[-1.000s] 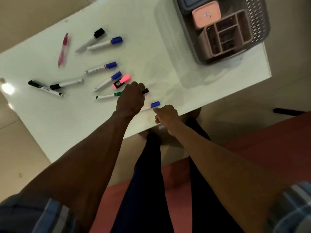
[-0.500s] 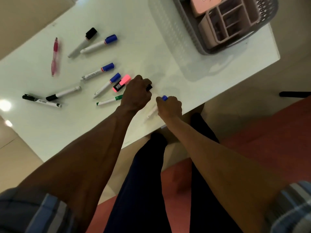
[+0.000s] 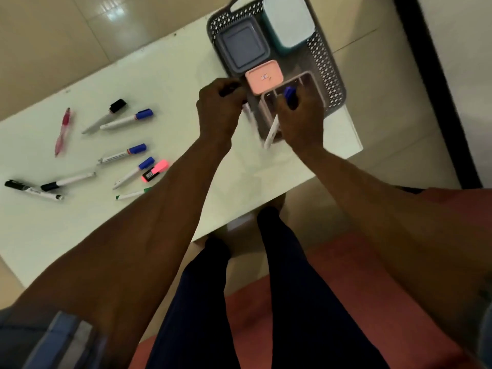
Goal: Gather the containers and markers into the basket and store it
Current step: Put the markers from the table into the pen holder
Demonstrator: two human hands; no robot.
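A grey perforated basket [image 3: 326, 59] stands at the table's far right corner. It holds a grey container [image 3: 243, 47], a teal container with a pale lid [image 3: 288, 21], a small pink container [image 3: 263, 77] and a pink divided organiser [image 3: 306, 78]. My right hand [image 3: 299, 118] grips a blue-capped marker [image 3: 273, 131] over the organiser. My left hand [image 3: 219, 107] grips a black-capped marker [image 3: 229, 90] at the basket's near left edge. Several markers lie on the white table [image 3: 173, 83] to the left, among them a pink highlighter [image 3: 155, 170] and a blue-capped marker [image 3: 126, 121].
A pink pen [image 3: 62, 131] lies far left. Two black-capped markers [image 3: 68, 181] sit near the left edge, and a green-capped marker [image 3: 131, 194] is partly hidden by my left forearm. A dark vertical frame [image 3: 436, 89] runs beside the table on the right.
Both hands lifted a marker each from the table's near edge and carried them right and away, up to the basket. The view shifted, bringing the whole basket into sight.
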